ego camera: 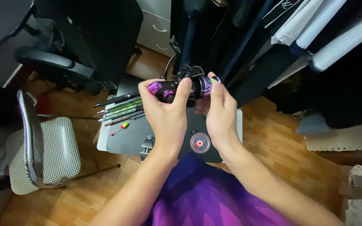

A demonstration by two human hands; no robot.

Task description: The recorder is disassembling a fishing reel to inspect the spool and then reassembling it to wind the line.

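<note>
Both hands hold a black and purple fishing reel up above a low dark table. My left hand grips the reel's left side, thumb over its body. My right hand pinches the purple spool end on the right. On the table below lie a round clear spool of line, a bundle of dark and green rod sections and a small red, yellow and green float.
A houndstooth chair with chrome frame stands at the left on the wooden floor. A black office chair is behind it. Hanging clothes fill the upper right. Foam mats lie at the right.
</note>
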